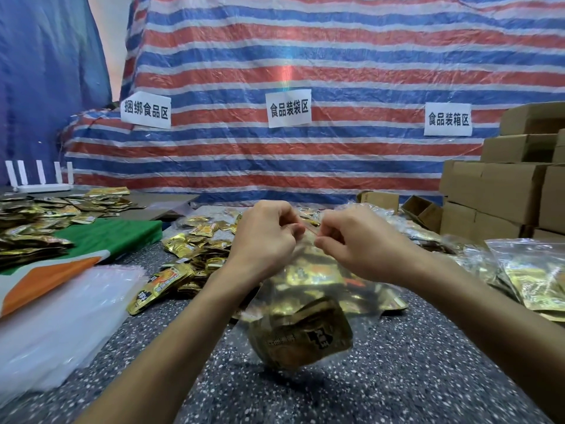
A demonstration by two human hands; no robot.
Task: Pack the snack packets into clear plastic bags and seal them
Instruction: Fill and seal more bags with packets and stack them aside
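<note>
The left hand [266,237] and right hand [363,243] hold 1 clear plastic bag [305,293] just in front of the loose packet pile [195,249], fingertips [296,231] clamped on its top strip [311,229], probably so the gold snack packets [301,335] sag low and the seal closes flat

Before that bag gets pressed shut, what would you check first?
1. Left hand and right hand both pinch the seal strip: ok.
2. Snack packets sit inside the clear bag: ok.
3. Packets lie clear of the seal strip: cannot tell.
4. Strip pressed shut end to end: cannot tell.
5. Bag hangs below the hands, mouth up: ok.
</note>
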